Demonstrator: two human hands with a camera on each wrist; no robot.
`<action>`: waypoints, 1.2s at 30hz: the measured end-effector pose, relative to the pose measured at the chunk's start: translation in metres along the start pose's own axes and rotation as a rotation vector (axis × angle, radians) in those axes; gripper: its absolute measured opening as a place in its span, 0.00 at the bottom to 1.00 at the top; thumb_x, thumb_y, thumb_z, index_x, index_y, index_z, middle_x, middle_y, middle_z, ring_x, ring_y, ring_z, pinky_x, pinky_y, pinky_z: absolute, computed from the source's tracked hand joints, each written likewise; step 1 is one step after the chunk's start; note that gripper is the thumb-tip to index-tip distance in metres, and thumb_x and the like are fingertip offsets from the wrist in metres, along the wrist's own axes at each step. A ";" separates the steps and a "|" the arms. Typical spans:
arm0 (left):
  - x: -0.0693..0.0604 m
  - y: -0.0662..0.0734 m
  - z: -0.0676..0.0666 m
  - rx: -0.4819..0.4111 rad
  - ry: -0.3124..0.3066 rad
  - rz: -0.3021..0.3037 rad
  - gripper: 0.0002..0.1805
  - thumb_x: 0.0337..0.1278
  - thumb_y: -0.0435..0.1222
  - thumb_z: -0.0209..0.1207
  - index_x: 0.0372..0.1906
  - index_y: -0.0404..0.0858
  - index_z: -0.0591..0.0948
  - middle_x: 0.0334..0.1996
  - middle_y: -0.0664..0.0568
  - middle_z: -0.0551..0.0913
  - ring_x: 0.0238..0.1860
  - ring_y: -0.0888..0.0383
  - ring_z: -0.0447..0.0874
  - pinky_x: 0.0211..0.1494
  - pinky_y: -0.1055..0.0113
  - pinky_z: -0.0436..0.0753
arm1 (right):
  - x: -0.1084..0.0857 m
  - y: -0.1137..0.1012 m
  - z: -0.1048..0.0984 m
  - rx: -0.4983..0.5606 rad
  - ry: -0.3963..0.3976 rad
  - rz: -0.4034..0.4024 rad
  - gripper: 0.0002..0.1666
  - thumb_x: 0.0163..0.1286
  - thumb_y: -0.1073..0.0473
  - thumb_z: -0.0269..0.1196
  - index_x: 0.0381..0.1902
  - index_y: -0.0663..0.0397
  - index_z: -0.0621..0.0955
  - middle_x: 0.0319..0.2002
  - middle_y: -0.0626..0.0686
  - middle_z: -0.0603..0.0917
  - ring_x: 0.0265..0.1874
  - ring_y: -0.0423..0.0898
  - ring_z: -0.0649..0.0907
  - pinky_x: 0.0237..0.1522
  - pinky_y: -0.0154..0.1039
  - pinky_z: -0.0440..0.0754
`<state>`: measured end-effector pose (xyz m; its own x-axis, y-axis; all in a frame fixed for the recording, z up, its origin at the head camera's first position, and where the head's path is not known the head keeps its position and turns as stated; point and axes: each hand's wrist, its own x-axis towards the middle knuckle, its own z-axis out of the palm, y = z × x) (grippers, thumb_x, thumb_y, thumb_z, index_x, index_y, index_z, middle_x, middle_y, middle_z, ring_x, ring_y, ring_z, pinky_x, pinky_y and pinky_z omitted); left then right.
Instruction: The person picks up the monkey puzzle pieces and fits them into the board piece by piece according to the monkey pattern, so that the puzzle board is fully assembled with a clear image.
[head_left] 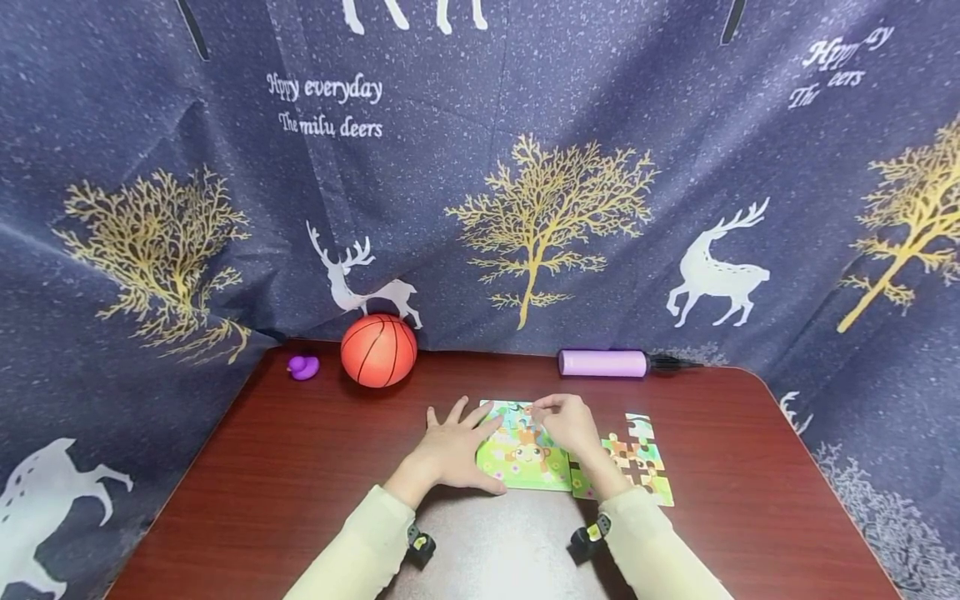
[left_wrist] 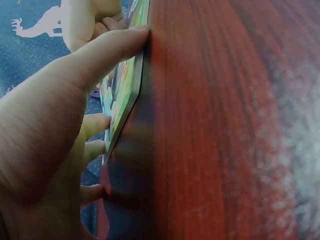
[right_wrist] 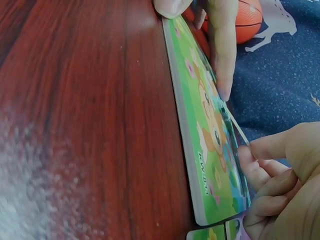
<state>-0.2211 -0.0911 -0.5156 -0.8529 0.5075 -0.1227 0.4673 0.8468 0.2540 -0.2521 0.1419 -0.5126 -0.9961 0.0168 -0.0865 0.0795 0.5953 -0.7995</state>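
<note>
A green puzzle board [head_left: 525, 475] with a monkey picture lies on the table. My left hand [head_left: 453, 450] is spread with straight fingers over its left side, the thumb at the near edge in the left wrist view. Above the board's far part, my right hand [head_left: 572, 423] pinches a thin puzzle piece [right_wrist: 238, 124] between thumb and forefinger, its other fingers curled; the piece is tilted over the board. Beside the board on the right lies a partly joined group of puzzle pieces [head_left: 652, 458], some of it behind the right forearm.
An orange ball [head_left: 378, 351] and a purple toy duck [head_left: 303, 367] stand at the table's back left. A purple pump [head_left: 603, 363] with a black end lies along the back edge. A patterned blue cloth [head_left: 420, 183] hangs behind the table [head_left: 300, 467].
</note>
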 end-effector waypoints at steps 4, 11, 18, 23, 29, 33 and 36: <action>0.001 -0.001 0.002 0.005 0.004 0.002 0.63 0.37 0.78 0.64 0.82 0.57 0.62 0.82 0.57 0.55 0.81 0.39 0.46 0.64 0.17 0.51 | 0.000 0.000 0.001 -0.056 -0.013 -0.034 0.09 0.73 0.55 0.66 0.42 0.53 0.90 0.31 0.48 0.89 0.24 0.45 0.82 0.26 0.40 0.76; 0.001 -0.001 0.003 0.005 0.015 0.009 0.63 0.37 0.79 0.63 0.82 0.56 0.63 0.82 0.56 0.56 0.82 0.40 0.46 0.66 0.18 0.50 | -0.001 -0.001 -0.003 -0.174 -0.028 -0.079 0.07 0.71 0.54 0.69 0.43 0.48 0.90 0.31 0.45 0.88 0.25 0.43 0.82 0.30 0.43 0.77; 0.005 0.009 0.004 0.074 0.041 0.062 0.60 0.48 0.77 0.57 0.81 0.46 0.64 0.80 0.54 0.61 0.82 0.51 0.51 0.77 0.36 0.50 | 0.002 0.003 -0.002 -0.215 -0.042 -0.114 0.05 0.70 0.55 0.70 0.41 0.45 0.90 0.32 0.43 0.88 0.29 0.41 0.83 0.37 0.46 0.80; 0.007 0.013 0.006 0.118 0.053 0.063 0.59 0.51 0.75 0.58 0.81 0.42 0.64 0.79 0.51 0.63 0.79 0.51 0.58 0.77 0.42 0.58 | 0.002 0.003 -0.003 -0.265 -0.041 -0.136 0.05 0.70 0.56 0.70 0.41 0.46 0.91 0.32 0.43 0.89 0.28 0.41 0.83 0.35 0.46 0.80; 0.007 0.020 0.005 0.160 0.038 0.035 0.56 0.55 0.74 0.55 0.81 0.44 0.64 0.80 0.53 0.62 0.79 0.52 0.57 0.76 0.40 0.59 | 0.000 0.004 -0.003 -0.288 -0.036 -0.154 0.04 0.69 0.56 0.71 0.40 0.46 0.91 0.32 0.44 0.89 0.29 0.42 0.83 0.34 0.47 0.81; 0.006 0.025 0.003 0.169 0.042 0.023 0.54 0.56 0.73 0.54 0.81 0.45 0.65 0.80 0.52 0.62 0.79 0.49 0.58 0.74 0.38 0.61 | 0.001 0.005 -0.002 -0.279 -0.030 -0.156 0.04 0.69 0.56 0.71 0.40 0.46 0.90 0.32 0.44 0.88 0.29 0.42 0.84 0.36 0.48 0.81; 0.007 0.028 0.004 0.168 0.053 0.020 0.54 0.56 0.72 0.55 0.80 0.44 0.66 0.79 0.51 0.63 0.78 0.47 0.59 0.74 0.37 0.62 | 0.002 0.006 -0.001 -0.270 -0.027 -0.149 0.03 0.69 0.56 0.71 0.39 0.45 0.90 0.32 0.44 0.88 0.28 0.42 0.83 0.34 0.47 0.80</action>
<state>-0.2128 -0.0629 -0.5127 -0.8520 0.5192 -0.0675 0.5129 0.8536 0.0917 -0.2537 0.1461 -0.5168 -0.9944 -0.1060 0.0010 -0.0840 0.7819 -0.6177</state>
